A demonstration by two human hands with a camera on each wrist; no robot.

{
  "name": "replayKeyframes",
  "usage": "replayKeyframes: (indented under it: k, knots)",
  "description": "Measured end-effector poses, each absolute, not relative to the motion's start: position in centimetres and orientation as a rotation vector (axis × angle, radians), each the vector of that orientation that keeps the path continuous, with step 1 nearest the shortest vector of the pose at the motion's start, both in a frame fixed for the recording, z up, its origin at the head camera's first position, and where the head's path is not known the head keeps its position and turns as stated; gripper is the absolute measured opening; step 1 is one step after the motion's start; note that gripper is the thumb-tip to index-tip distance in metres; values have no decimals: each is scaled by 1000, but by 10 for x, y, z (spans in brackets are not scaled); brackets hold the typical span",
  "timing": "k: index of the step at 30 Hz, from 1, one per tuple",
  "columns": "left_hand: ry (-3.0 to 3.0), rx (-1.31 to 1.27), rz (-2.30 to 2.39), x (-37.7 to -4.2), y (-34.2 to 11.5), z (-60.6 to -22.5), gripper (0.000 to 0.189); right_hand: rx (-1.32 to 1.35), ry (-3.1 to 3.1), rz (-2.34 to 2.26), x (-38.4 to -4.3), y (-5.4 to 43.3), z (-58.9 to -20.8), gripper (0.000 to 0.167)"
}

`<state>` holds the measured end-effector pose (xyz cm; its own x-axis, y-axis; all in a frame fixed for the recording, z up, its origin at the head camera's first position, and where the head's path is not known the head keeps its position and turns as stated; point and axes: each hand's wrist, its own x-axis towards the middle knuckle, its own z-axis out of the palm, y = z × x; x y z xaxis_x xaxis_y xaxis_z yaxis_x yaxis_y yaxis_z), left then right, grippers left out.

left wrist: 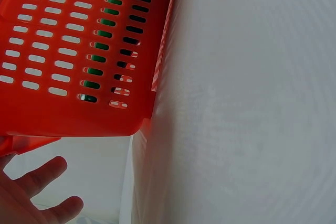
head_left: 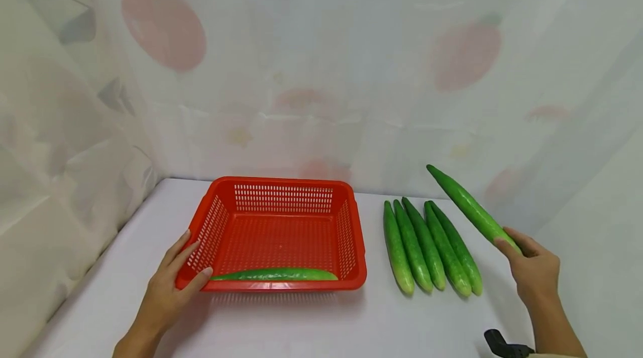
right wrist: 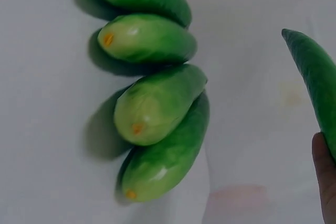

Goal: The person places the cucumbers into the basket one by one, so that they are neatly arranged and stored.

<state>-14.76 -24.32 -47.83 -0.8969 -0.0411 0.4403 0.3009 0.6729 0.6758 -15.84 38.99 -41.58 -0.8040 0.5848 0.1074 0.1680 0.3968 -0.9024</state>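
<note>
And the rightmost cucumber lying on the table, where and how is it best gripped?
The rightmost cucumber on the table is probably best gripped round its thick, pale near end, from the right: a neighbouring cucumber crowds its left, no other lies against its right, and the far end tapers.

The head camera looks forward and down from farther back, sharing the red basket [head_left: 286, 181] with the left-wrist view, facing its perforated wall [left wrist: 79, 121] closely, and the lying cucumbers [head_left: 425, 242] with the right-wrist view, facing their pale ends [right wrist: 142, 116] closely.
</note>
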Motion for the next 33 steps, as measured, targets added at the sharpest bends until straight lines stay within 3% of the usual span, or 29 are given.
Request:
replayKeyframes:
  k: [9,19,33]
  knots:
    - [-2469,-206,-1093,-146,-243,-477,61,-309,-2270,1442,-154,380,-397,43]
    - [-2452,-210,-1100,-147,-243,-479,60,-107,-2424,1330,-149,363,-379,46]
    - [-2474,-190,-1105,-148,-243,-478,61,265,-2332,1578,-154,328,-362,36]
